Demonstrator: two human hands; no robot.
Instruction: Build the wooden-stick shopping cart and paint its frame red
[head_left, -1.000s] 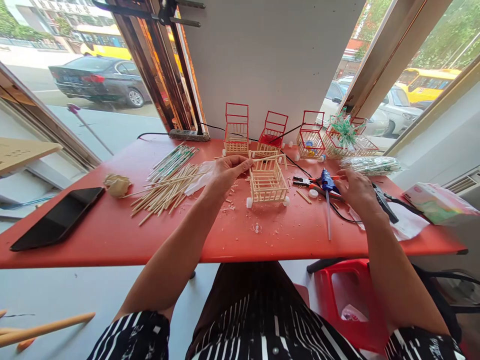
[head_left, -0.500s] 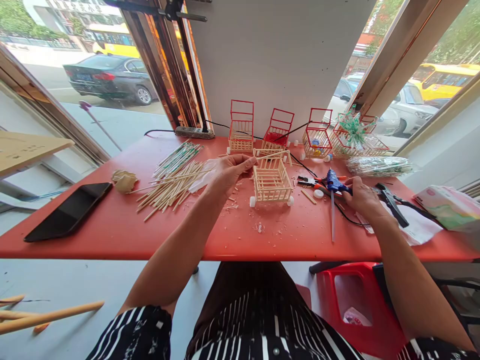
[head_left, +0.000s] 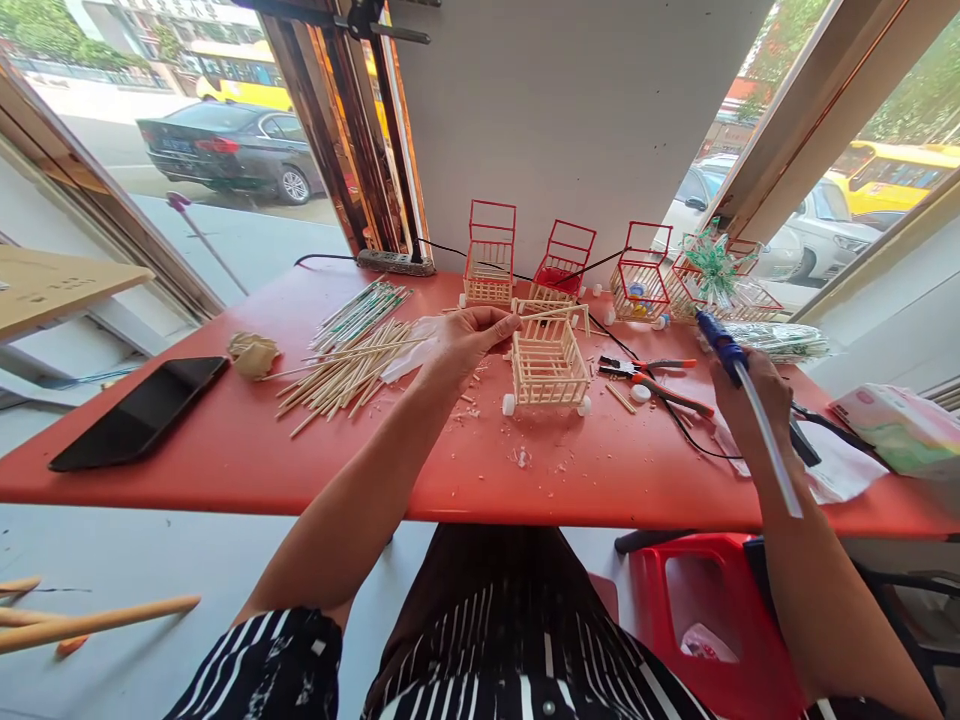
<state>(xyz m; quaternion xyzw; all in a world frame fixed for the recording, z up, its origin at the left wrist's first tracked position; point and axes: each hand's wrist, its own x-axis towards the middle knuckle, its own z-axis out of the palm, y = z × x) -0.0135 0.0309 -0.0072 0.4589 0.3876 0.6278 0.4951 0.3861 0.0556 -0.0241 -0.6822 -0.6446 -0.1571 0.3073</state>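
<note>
Wooden cart (head_left: 551, 388) stands on its white wheels near the middle of the red bench (head_left: 442, 480), set back from the front edge, with a strip of bench top between them (dotted with pale scraps (head_left: 523, 457)). The hands are well apart. At the cart's back left corner, the left hand (head_left: 480, 340) pinches one end of a thin stick piece (head_left: 555, 312) that reaches across the back rim; I cannot tell whether it is fixed there. To the right, the right hand (head_left: 750, 385) is wrapped around a blue glue gun (head_left: 724, 345), nozzle pointing away from the person. Between cart and glue gun, pliers (head_left: 675, 395) and a white cap (head_left: 640, 394) take up room. Loose sticks (head_left: 345, 385) spread left of the cart, a phone (head_left: 139, 410) lies by the bench's left edge, and red-handled carts (head_left: 489, 277) line the back.
</note>
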